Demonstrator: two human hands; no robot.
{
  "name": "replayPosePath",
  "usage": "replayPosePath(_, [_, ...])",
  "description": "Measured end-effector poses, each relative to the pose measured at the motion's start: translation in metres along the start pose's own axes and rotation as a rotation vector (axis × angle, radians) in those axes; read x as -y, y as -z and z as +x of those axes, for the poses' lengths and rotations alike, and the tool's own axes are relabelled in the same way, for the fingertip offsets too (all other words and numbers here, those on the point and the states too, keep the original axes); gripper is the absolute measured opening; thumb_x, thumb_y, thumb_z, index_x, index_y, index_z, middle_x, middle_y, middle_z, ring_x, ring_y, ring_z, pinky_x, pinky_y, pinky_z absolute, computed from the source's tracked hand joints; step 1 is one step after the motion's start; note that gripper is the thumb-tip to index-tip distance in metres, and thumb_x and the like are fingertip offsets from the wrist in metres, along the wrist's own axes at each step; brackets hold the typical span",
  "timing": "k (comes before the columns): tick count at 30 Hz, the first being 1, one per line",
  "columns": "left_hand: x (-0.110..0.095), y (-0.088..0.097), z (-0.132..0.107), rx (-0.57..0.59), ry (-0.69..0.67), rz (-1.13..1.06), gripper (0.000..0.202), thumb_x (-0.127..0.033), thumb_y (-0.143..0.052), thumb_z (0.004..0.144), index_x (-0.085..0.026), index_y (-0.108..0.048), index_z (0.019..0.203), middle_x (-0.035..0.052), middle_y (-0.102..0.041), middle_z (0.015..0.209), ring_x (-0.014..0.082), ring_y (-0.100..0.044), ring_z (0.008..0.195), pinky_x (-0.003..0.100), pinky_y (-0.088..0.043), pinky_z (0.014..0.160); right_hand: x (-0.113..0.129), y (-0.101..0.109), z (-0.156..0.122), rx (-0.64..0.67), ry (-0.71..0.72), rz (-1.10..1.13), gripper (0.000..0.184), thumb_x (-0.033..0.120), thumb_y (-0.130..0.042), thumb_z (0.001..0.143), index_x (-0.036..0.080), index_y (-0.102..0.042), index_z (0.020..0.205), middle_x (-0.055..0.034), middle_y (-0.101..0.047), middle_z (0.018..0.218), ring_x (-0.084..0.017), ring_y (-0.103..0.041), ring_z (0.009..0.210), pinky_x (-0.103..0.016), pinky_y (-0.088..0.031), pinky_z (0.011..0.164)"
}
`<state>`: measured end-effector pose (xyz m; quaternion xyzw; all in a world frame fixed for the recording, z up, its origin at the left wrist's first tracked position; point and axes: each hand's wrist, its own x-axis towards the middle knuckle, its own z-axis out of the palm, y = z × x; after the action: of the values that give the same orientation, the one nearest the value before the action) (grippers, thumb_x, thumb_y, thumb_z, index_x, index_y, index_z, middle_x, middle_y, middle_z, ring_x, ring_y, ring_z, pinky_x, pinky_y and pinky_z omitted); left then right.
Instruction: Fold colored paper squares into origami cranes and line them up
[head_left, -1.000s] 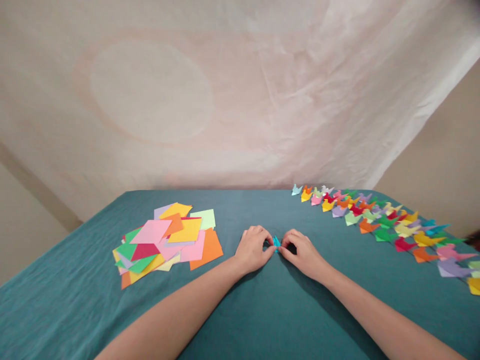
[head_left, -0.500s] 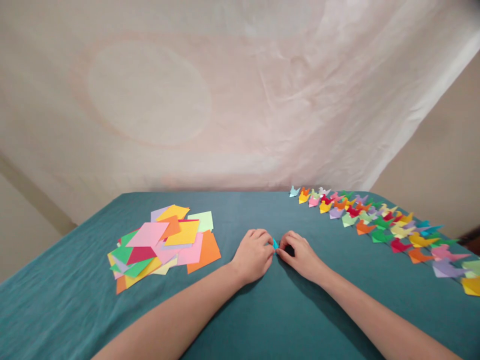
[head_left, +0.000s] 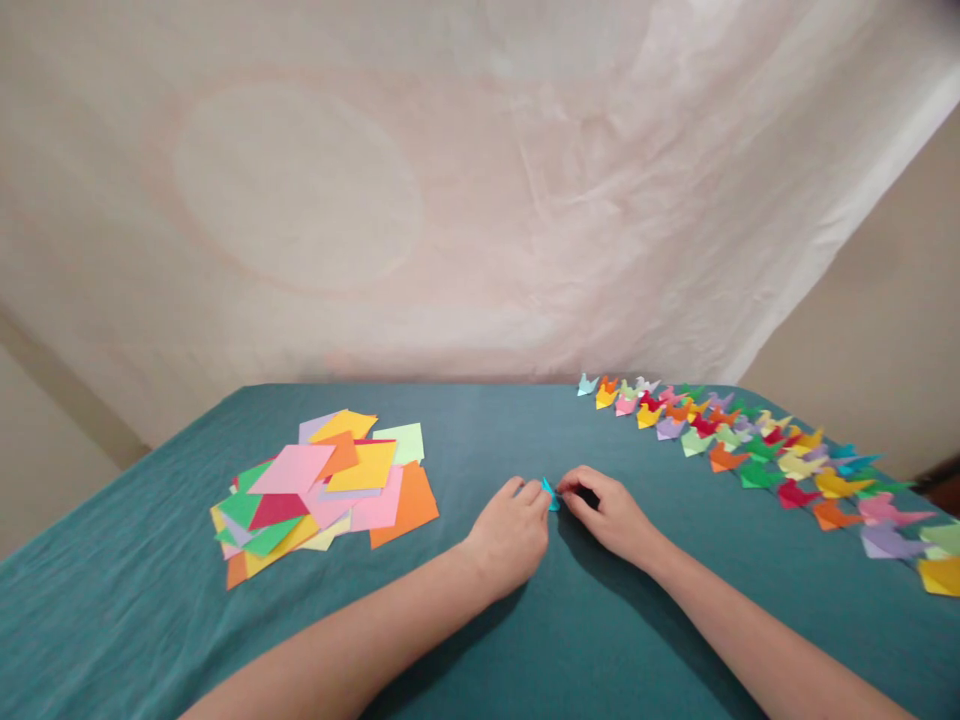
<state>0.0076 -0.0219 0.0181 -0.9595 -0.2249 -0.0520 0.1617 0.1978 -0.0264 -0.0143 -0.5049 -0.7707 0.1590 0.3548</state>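
A small folded piece of blue paper (head_left: 550, 493) sits between my two hands on the teal tablecloth (head_left: 480, 640). My left hand (head_left: 512, 532) curls beside it, fingertips closed on its left side. My right hand (head_left: 609, 511) pinches its right side with thumb and forefinger. Most of the paper is hidden by my fingers.
A loose pile of coloured paper squares (head_left: 322, 487) lies to the left. Rows of several folded paper birds (head_left: 757, 450) run along the right side toward the table's far edge. A wrinkled pale cloth (head_left: 450, 200) hangs behind the table.
My left hand has slid slightly toward me and rotated, with its fingers more tucked. Both hands stay on the blue paper. The view has shifted a little.
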Motion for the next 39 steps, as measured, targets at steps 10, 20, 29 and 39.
replayPosePath(10, [0.001, 0.001, -0.001, 0.014, 0.010, -0.014, 0.017, -0.020, -0.048, 0.086, -0.012, -0.062, 0.093, 0.0081, -0.058, 0.097, 0.0225, -0.046, 0.099, 0.035, -0.034, 0.087, 0.005, 0.009, -0.010, 0.115, 0.330, -0.407, 0.031, 0.010, -0.047, 0.079, 0.024, -0.067, 0.098, -0.0033, -0.067, 0.095, -0.016, -0.060, 0.081, -0.029, -0.043, 0.074])
replayPosePath(20, [0.005, 0.007, -0.002, 0.042, 0.030, -0.018, 0.022, -0.019, -0.042, 0.090, -0.012, -0.059, 0.101, 0.0102, -0.058, 0.109, 0.0234, -0.045, 0.109, 0.036, -0.033, 0.092, 0.024, 0.012, -0.012, 0.205, 0.314, -0.620, 0.025, 0.016, -0.044, 0.087, 0.023, -0.066, 0.095, -0.0049, -0.063, 0.093, -0.017, -0.057, 0.082, -0.029, -0.041, 0.072])
replayPosePath(29, [0.009, 0.010, -0.002, 0.068, 0.063, -0.063, 0.021, -0.020, -0.042, 0.089, -0.015, -0.060, 0.100, 0.0097, -0.058, 0.105, 0.0240, -0.045, 0.111, 0.037, -0.033, 0.094, 0.021, 0.013, -0.009, 0.208, 0.291, -0.617, 0.027, 0.011, -0.048, 0.084, 0.026, -0.068, 0.095, -0.0045, -0.061, 0.094, -0.017, -0.052, 0.085, -0.029, -0.039, 0.072])
replayPosePath(39, [0.008, 0.010, 0.000, 0.078, 0.077, -0.040, 0.022, -0.021, -0.042, 0.089, -0.014, -0.061, 0.098, 0.0110, -0.058, 0.107, 0.0246, -0.044, 0.113, 0.039, -0.030, 0.097, 0.021, 0.020, -0.003, 0.279, 0.291, -0.625, 0.027, 0.015, -0.046, 0.088, 0.027, -0.070, 0.093, -0.0040, -0.061, 0.094, -0.017, -0.052, 0.085, -0.029, -0.039, 0.070])
